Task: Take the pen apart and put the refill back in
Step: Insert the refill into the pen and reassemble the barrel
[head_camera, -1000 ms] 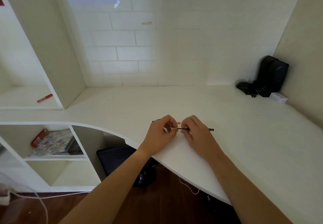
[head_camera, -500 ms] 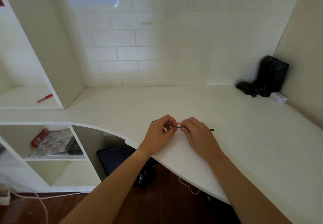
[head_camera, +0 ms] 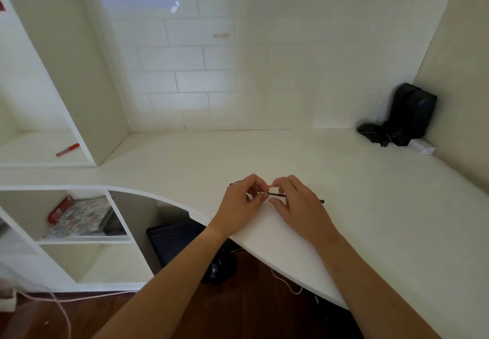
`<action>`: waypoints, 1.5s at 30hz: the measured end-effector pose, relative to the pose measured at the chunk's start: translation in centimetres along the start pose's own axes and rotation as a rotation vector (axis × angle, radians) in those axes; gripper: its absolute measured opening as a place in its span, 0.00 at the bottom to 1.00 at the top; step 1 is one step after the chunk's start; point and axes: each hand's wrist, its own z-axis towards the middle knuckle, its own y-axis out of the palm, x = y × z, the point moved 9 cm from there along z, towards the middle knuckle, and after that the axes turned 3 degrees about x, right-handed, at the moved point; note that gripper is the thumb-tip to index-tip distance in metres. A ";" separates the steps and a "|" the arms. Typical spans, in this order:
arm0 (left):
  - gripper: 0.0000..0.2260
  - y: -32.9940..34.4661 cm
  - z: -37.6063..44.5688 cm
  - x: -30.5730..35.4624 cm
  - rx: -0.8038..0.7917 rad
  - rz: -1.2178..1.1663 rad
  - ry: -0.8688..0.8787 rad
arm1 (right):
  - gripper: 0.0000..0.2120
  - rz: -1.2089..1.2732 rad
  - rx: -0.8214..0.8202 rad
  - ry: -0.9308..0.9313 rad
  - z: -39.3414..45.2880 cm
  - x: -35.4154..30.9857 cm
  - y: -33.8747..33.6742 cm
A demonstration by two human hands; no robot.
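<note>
Both hands meet low over the white desk (head_camera: 370, 206), near its curved front edge. My right hand (head_camera: 301, 206) pinches a thin dark pen part (head_camera: 276, 194) whose far end (head_camera: 321, 201) sticks out to the right past the hand. My left hand (head_camera: 242, 203) grips the other end, and a thin dark tip (head_camera: 233, 184) pokes out to its left. A small red-orange piece (head_camera: 270, 186) shows between the fingertips of both hands, just above the dark shaft. The fingers hide where the pen parts join.
A black bag (head_camera: 408, 116) with a black pouch and a small white box (head_camera: 420, 146) sits in the desk's far right corner. A red marker (head_camera: 67, 149) lies in the left alcove. Books (head_camera: 82, 215) lie in the shelf below. Cables and a dark case are under the desk.
The fingertips of the two hands have drawn closer together, so less of the dark shaft shows between them. The red-orange piece is now plainer above it. The arms have hardly moved.
</note>
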 end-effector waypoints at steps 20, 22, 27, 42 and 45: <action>0.04 -0.2 0.0 0.0 0.019 0.020 0.019 | 0.07 -0.078 0.059 -0.070 0.1 -0.2 -0.2; 0.04 -0.1 0.0 0.0 0.018 0.015 0.018 | 0.04 -0.055 0.045 -0.037 0.0 -0.1 -0.2; 0.04 0.0 0.0 0.1 0.008 0.014 0.022 | 0.03 -0.078 0.037 -0.063 0.0 0.1 0.1; 0.05 -0.3 0.0 0.1 0.024 -0.006 0.017 | 0.08 -0.119 0.076 -0.065 0.2 0.3 0.1; 0.05 -0.3 -0.1 0.0 0.024 -0.007 0.012 | 0.06 -0.093 0.049 -0.039 0.2 0.2 0.1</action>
